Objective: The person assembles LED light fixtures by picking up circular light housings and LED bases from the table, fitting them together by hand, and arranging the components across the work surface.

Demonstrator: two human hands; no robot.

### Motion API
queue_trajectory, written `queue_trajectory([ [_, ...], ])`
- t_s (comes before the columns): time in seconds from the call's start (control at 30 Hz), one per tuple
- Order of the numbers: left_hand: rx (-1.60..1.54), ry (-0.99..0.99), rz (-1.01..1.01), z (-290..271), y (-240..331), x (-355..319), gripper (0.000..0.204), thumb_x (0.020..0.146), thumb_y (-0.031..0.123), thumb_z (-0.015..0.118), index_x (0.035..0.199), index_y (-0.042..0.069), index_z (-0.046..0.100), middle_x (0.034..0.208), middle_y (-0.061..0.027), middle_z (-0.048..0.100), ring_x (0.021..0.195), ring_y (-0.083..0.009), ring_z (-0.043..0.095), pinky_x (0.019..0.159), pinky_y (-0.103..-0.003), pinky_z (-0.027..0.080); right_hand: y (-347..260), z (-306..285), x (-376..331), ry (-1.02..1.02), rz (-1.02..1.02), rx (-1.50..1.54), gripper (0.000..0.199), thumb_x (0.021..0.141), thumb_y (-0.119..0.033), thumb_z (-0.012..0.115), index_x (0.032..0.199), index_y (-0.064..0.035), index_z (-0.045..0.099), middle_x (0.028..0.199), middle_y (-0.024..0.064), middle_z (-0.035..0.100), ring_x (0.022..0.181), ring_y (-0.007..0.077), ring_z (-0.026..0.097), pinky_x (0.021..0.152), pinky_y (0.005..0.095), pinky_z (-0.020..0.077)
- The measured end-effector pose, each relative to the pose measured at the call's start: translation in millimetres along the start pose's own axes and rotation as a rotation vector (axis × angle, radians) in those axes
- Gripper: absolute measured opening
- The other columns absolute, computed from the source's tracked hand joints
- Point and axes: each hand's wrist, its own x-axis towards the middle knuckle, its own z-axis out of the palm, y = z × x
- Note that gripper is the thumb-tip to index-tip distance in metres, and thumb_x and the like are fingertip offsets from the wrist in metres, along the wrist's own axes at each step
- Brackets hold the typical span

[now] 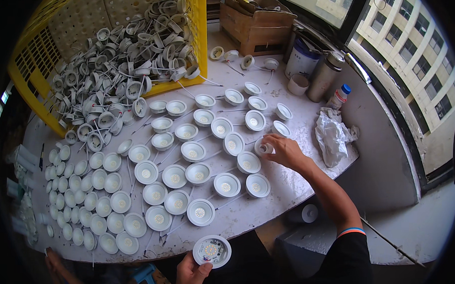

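Note:
My left hand (pixel 192 275) grips a round white LED downlight (pixel 212 251) by its rim at the table's front edge. Its LED board faces up, with small yellow dots and parts visible. Over the table's right part, my right hand (pixel 283 150) closes its fingers on a small white round piece (pixel 262 147) whose kind I cannot make out. Rows of white downlights (pixel 201 212) lie around and left of that hand, face up, with yellow dots in their centres and thin wires. Plain white cups (pixel 127 242) stand packed together at the left.
A tipped yellow crate (pixel 205 41) spills a heap of white light housings (pixel 134 88). At the back stand a cardboard box (pixel 256 28), a white tub (pixel 301 59), a metal flask (pixel 326 78) and a blue-capped bottle (pixel 339 96). Crumpled plastic (pixel 332 138) lies right. Another person's hand (pixel 58 266) shows lower left.

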Motion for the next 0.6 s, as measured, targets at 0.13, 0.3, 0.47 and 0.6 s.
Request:
queue_trajectory([
  [0.13,0.052,-0.017,0.032,0.2,0.5,2.6,0.026,0.09,0.019,0.064,0.106,0.0,0.058,0.072,0.0026,0.053,0.058,-0.0044,0.044,0.051,-0.02,0.035,3.3,1.8,-2.9,0.032,0.051,0.033,0.034,0.075,-0.024,0.074,0.104,-0.0107,0.064,0.116,0.0061,0.063,0.093,0.028,0.065,0.074,0.0382,0.0547],
  [0.3,-0.066,-0.061,-0.021,-2.1,8.5,7.1,0.033,0.091,0.023,0.063,0.112,-0.002,0.056,0.073,0.0009,0.054,0.057,-0.0056,0.045,0.052,-0.021,0.037,-9.1,-6.5,-1.4,0.052,0.074,0.076,0.024,0.078,-0.021,0.073,0.1,-0.0112,0.069,0.114,0.0052,0.065,0.085,0.0264,0.068,0.072,0.0368,0.0553],
  [0.47,-0.146,-0.066,-0.07,-7.1,13.4,8.1,0.039,0.094,0.029,0.057,0.119,-0.001,0.052,0.078,-0.0014,0.054,0.06,-0.0039,0.045,0.05,-0.019,0.033,-86.6,-31.7,-23.4,0.109,-0.057,0.414,0.026,0.075,-0.01,0.077,0.1,-0.0089,0.068,0.116,0.0097,0.062,0.066,0.0154,0.063,0.062,0.03,0.0544],
  [0.6,-0.187,-0.078,-0.025,-6.1,13.3,8.0,0.043,0.097,0.037,0.051,0.118,0.0,0.052,0.077,0.0002,0.052,0.062,-0.0033,0.043,0.051,-0.019,0.031,-165.5,-49.9,-47.4,-0.107,-0.404,0.5,0.035,0.072,-0.015,0.08,0.104,-0.0109,0.065,0.122,0.0087,0.06,0.081,0.0216,0.068,0.063,0.0311,0.0566],
])
